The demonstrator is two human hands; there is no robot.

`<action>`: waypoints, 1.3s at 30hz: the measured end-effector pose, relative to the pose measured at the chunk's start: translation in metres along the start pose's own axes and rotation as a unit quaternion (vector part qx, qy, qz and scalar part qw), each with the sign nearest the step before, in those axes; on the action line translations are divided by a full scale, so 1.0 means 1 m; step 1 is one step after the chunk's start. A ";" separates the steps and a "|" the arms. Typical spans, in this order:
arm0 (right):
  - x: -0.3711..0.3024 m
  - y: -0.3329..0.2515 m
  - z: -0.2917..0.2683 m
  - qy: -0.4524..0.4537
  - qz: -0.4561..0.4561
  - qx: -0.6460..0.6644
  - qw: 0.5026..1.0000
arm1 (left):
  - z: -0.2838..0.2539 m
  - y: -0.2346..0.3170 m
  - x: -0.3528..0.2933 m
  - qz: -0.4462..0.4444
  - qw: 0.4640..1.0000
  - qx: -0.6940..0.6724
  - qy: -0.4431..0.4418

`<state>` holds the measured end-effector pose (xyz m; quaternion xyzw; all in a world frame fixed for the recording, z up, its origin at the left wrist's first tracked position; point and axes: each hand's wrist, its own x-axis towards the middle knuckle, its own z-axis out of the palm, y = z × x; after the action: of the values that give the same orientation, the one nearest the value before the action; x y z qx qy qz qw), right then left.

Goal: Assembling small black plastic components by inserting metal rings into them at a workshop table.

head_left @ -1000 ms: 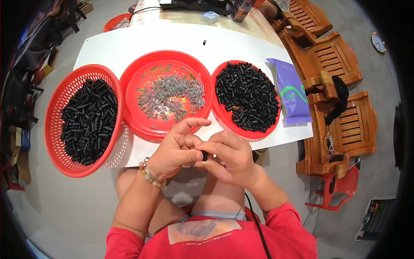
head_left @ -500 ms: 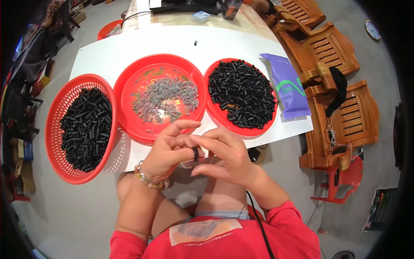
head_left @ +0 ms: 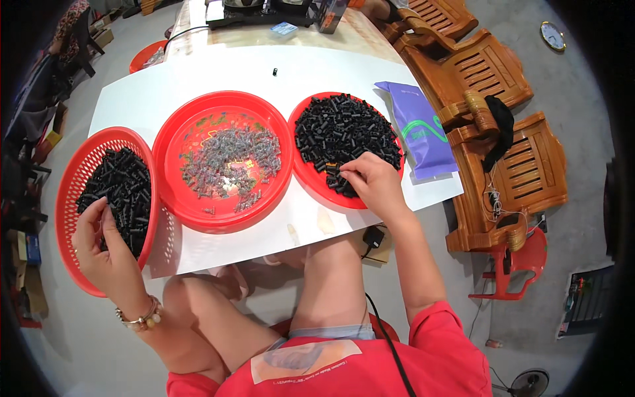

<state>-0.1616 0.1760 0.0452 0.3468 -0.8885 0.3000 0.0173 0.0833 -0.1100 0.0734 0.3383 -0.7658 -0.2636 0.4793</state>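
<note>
My left hand (head_left: 106, 245), a bead bracelet on its wrist, reaches over the red slotted basket (head_left: 64, 218) at the left. Its thumb and fingers are slightly apart, with no held piece visible between them, and the tips are close to the heaped black ribbed tubes (head_left: 129, 192). On the right, my right hand (head_left: 374, 182) dips into the red tray (head_left: 305, 180) filled with short black tubes (head_left: 344, 132). Thumb and forefinger pinch at the near edge of that heap, apparently on one small black tube; the fingertips partly hide it.
Between them sits a round red tray (head_left: 225, 225) with small clear or grey pieces (head_left: 231, 155). One black piece (head_left: 275, 71) lies alone on the white board (head_left: 198, 69). A purple packet (head_left: 423, 135) lies at the right, beside wooden chairs (head_left: 489, 73).
My hands were together before me, with a small black piece at the left fingers. They have parted: left to the basket, right to the right tray. The view has shifted slightly.
</note>
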 end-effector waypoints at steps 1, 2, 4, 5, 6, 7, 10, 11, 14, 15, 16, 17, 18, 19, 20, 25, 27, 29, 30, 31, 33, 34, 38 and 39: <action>0.002 -0.002 0.002 -0.008 -0.013 -0.040 0.999 | -0.003 -0.004 0.002 0.007 0.997 0.076 -0.023; 0.005 -0.003 0.004 -0.017 -0.025 -0.079 0.996 | -0.004 -0.012 0.004 0.007 0.996 0.080 -0.032; 0.010 -0.006 0.006 -0.025 -0.037 -0.101 0.994 | -0.005 -0.016 0.007 0.061 0.990 0.119 -0.037; 0.013 -0.006 0.006 -0.033 -0.049 -0.124 0.991 | -0.004 -0.016 0.009 0.115 0.980 0.158 -0.042; 0.015 -0.006 0.006 -0.033 -0.049 -0.124 0.991 | -0.001 -0.013 0.009 0.115 0.980 0.158 -0.042; 0.018 -0.006 0.006 -0.049 -0.050 -0.151 0.986 | 0.004 -0.006 0.008 0.125 0.977 0.175 -0.011; 0.021 -0.005 0.007 -0.074 -0.047 -0.186 0.979 | 0.017 0.009 -0.003 0.126 0.987 0.099 0.020; 0.023 -0.006 0.009 -0.082 -0.046 -0.193 0.977 | 0.022 0.017 -0.007 0.131 0.989 0.064 0.024; 0.024 0.003 0.018 -0.074 -0.065 -0.196 0.976 | 0.042 0.031 -0.030 0.124 0.978 -0.149 -0.078; 0.024 0.004 0.018 -0.075 -0.065 -0.196 0.976 | 0.047 0.040 -0.040 0.077 0.964 -0.220 -0.129; 0.023 0.007 0.017 -0.080 -0.063 -0.199 0.975 | 0.057 0.042 -0.049 0.079 0.952 -0.233 -0.183; 0.024 0.004 0.018 -0.085 -0.067 -0.202 0.973 | 0.058 0.049 -0.054 0.056 0.938 -0.243 -0.242; 0.024 -0.001 0.016 -0.086 -0.072 -0.203 0.973 | 0.062 0.052 -0.059 0.047 0.924 -0.264 -0.273; 0.024 -0.006 0.013 -0.083 -0.068 -0.186 0.977 | 0.070 0.053 -0.065 0.038 0.909 -0.282 -0.305; 0.023 -0.009 0.010 -0.080 -0.064 -0.169 0.980 | 0.075 0.054 -0.071 0.014 0.898 -0.299 -0.323; 0.005 -0.041 0.001 -0.058 -0.102 0.059 0.991 | 0.088 0.050 -0.083 -0.182 0.817 -0.369 -0.405; -0.001 -0.055 0.001 -0.083 -0.116 0.124 0.982 | 0.092 0.045 -0.084 -0.201 0.799 -0.394 -0.407; -0.008 -0.065 0.006 -0.091 -0.140 0.138 0.976 | 0.094 0.046 -0.087 -0.232 0.765 -0.448 -0.400; -0.011 -0.072 0.008 -0.092 -0.146 0.158 0.972 | 0.095 0.047 -0.090 -0.233 0.761 -0.469 -0.384; -0.014 -0.077 0.011 -0.095 -0.150 0.155 0.972 | 0.096 0.049 -0.093 -0.234 0.756 -0.489 -0.367; -0.017 -0.087 0.015 -0.089 -0.152 0.140 0.974 | 0.096 0.051 -0.093 -0.229 0.768 -0.488 -0.345; -0.018 -0.089 0.017 -0.068 -0.159 0.144 0.974 | 0.097 0.050 -0.095 -0.228 0.778 -0.483 -0.330; -0.018 -0.092 0.022 -0.072 -0.131 0.157 0.976 | 0.097 0.047 -0.093 -0.222 0.784 -0.473 -0.335; -0.017 -0.092 0.023 -0.076 -0.120 0.169 0.975 | 0.097 0.046 -0.093 -0.223 0.787 -0.471 -0.331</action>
<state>-0.0870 0.1202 0.0704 0.4702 -0.7759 0.4142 -0.0730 0.0113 -0.0020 0.0163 0.1241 -0.5615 -0.7867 0.2246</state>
